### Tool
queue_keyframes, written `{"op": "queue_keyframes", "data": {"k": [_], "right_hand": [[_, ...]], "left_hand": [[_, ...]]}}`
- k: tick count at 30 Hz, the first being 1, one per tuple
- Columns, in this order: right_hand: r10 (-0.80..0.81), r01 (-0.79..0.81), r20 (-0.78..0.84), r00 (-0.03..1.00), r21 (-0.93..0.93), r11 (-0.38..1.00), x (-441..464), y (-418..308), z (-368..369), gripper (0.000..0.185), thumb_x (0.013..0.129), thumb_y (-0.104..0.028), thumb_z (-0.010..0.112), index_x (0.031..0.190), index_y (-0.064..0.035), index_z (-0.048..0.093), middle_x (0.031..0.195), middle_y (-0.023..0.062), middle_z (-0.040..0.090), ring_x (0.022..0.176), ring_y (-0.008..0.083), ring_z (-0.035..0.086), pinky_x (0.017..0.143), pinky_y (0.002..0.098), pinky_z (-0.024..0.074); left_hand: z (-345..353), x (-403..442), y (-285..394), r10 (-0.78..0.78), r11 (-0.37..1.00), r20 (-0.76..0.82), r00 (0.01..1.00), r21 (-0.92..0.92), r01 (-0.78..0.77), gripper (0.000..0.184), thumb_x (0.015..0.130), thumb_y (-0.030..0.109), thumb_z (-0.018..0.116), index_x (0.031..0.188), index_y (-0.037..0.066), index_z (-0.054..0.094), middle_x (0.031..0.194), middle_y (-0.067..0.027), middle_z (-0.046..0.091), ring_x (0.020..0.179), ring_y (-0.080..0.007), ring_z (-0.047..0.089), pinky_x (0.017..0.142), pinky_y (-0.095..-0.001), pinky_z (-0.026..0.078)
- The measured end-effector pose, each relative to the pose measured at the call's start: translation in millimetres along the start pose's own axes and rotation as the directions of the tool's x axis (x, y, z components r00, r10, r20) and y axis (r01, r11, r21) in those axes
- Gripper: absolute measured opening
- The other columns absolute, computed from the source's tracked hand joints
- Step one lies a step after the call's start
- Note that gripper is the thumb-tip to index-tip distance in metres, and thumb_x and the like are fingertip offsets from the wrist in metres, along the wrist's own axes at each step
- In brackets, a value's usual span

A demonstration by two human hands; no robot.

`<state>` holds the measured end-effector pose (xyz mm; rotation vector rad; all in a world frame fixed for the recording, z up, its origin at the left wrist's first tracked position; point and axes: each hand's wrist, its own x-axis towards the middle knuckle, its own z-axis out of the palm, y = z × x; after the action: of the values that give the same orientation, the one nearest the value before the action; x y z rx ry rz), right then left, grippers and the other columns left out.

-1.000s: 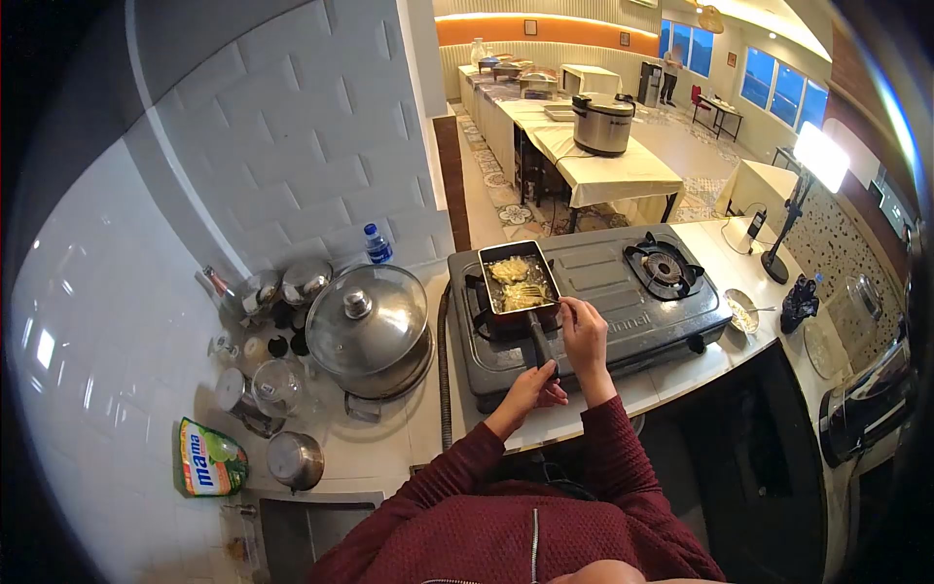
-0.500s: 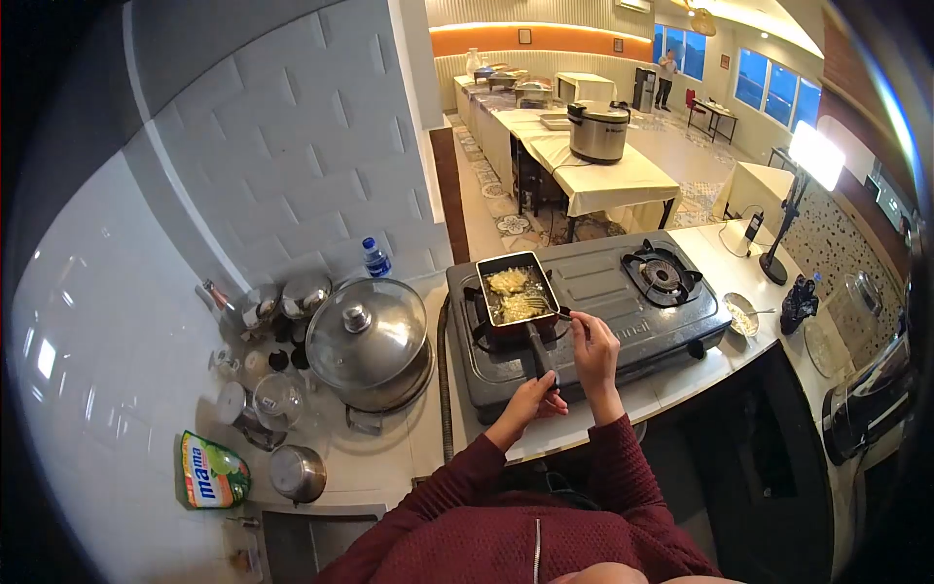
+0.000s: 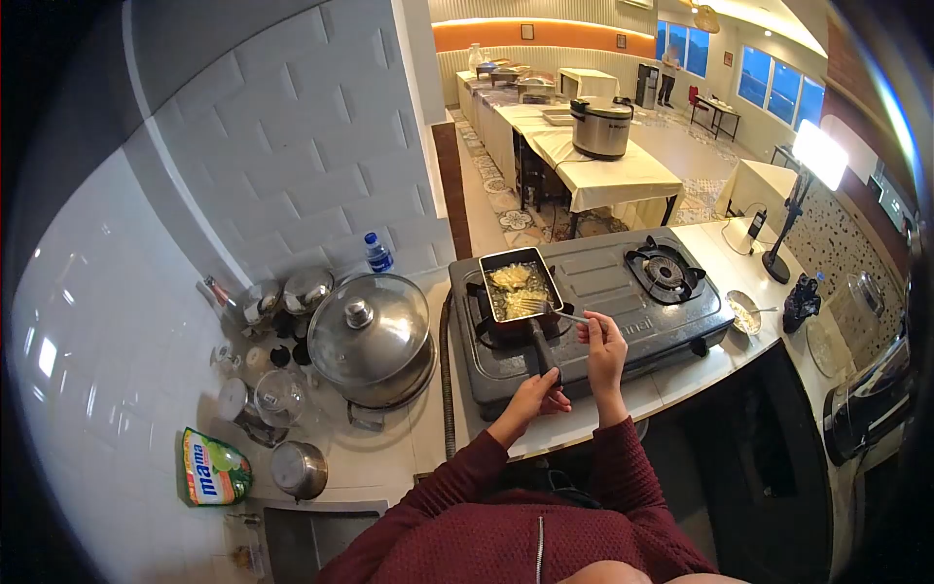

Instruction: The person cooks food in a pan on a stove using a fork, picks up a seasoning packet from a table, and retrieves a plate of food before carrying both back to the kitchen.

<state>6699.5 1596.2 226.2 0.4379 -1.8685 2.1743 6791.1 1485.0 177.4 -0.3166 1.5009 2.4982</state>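
Note:
A small rectangular frying pan sits over the left burner of the gas stove. My left hand is closed round the end of its dark handle. Two pale yellow fritters lie in oil inside the pan, one behind the other. In my right hand is a metal fork, pinched near its handle end. The tines reach over the pan's front right corner and are at the nearer fritter; whether they press into it I cannot tell.
Left of the stove stands a large lidded pot, with a hose between them. Behind the pot is a blue-capped bottle. A bowl with a spoon and a lamp stand on the right. A person stands far back.
My right hand has moved slightly right and the fork's handle now shows more. The fork has drawn back a little towards the pan's near edge. My left hand keeps its hold.

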Motion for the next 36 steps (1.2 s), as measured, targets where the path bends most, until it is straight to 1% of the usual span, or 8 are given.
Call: {"op": "queue_keyframes", "data": {"k": [4,16,20,26,29,32,36], "right_hand": [[-0.003,0.003,0.007,1.0,-0.008,1.0,-2.3,-3.0,0.7,0.018,0.09,-0.012,0.049,0.097,0.0014,0.06,0.075,0.0048,0.063,0.066,0.0071,0.056,0.062,0.0211,0.0472],[0.0,0.0,0.002,1.0,-0.018,1.0,-3.6,-2.0,0.2,0.018,0.091,-0.011,0.049,0.097,0.0015,0.06,0.076,0.0057,0.063,0.066,0.0071,0.057,0.063,0.0209,0.0475],[0.004,-0.004,0.004,1.0,-0.018,1.0,-3.8,-2.5,-0.1,0.018,0.091,-0.011,0.049,0.097,0.0015,0.06,0.076,0.0055,0.063,0.066,0.0069,0.056,0.063,0.0209,0.0475],[0.008,-0.007,0.021,1.0,-0.069,0.998,-4.3,-2.9,3.9,0.019,0.09,-0.011,0.049,0.098,0.0018,0.061,0.075,0.0054,0.063,0.066,0.0075,0.057,0.063,0.0217,0.0476],[-0.025,0.034,0.062,0.998,-0.145,0.989,-4.3,0.5,8.4,0.02,0.089,-0.011,0.05,0.099,0.0022,0.061,0.076,0.0068,0.064,0.069,0.0091,0.059,0.064,0.023,0.0481],[-0.073,0.092,0.104,0.992,-0.191,0.977,-6.6,-1.8,13.8,0.02,0.09,-0.01,0.049,0.101,0.0025,0.06,0.077,0.0064,0.064,0.069,0.0083,0.058,0.064,0.0218,0.0479],[-0.083,0.105,0.11,0.99,-0.211,0.972,-6.4,4.9,16.0,0.02,0.089,-0.009,0.05,0.101,0.0021,0.061,0.078,0.0072,0.065,0.07,0.0092,0.059,0.064,0.0223,0.0484]], "left_hand": [[-1.6,0.5,-1.0,-0.003,1.0,-0.003,1.0,0.006,0.003,0.04,0.088,0.045,0.049,0.085,0.005,0.049,0.074,-0.0116,0.063,0.068,-0.0222,0.064,0.066,-0.0304,0.052],[-3.6,3.3,-3.1,-0.031,0.999,0.0,1.0,0.011,0.031,0.04,0.088,0.045,0.048,0.087,0.005,0.048,0.075,-0.0106,0.063,0.068,-0.0217,0.064,0.066,-0.03,0.051],[-3.1,2.2,-2.7,-0.017,1.0,0.019,1.0,-0.01,0.017,0.04,0.088,0.046,0.048,0.088,0.005,0.048,0.075,-0.0106,0.063,0.068,-0.0218,0.064,0.066,-0.0301,0.051],[-3.5,3.3,-3.8,-0.014,1.0,0.004,1.0,0.007,0.014,0.04,0.088,0.045,0.048,0.087,0.005,0.048,0.074,-0.0112,0.063,0.068,-0.0226,0.064,0.067,-0.0309,0.051],[-4.7,3.7,-5.1,-0.016,1.0,0.005,1.0,0.004,0.016,0.04,0.088,0.046,0.048,0.086,0.006,0.048,0.075,-0.0111,0.063,0.068,-0.0227,0.064,0.066,-0.0307,0.051],[-1.8,0.7,-0.7,-0.019,1.0,0.003,1.0,0.013,0.019,0.04,0.088,0.046,0.048,0.086,0.006,0.047,0.074,-0.0104,0.063,0.068,-0.0227,0.064,0.066,-0.0304,0.051],[-1.3,-0.4,-0.1,-0.012,1.0,0.015,1.0,-0.007,0.012,0.04,0.088,0.046,0.048,0.087,0.007,0.047,0.073,-0.0092,0.063,0.068,-0.0224,0.064,0.065,-0.0298,0.05]]}}
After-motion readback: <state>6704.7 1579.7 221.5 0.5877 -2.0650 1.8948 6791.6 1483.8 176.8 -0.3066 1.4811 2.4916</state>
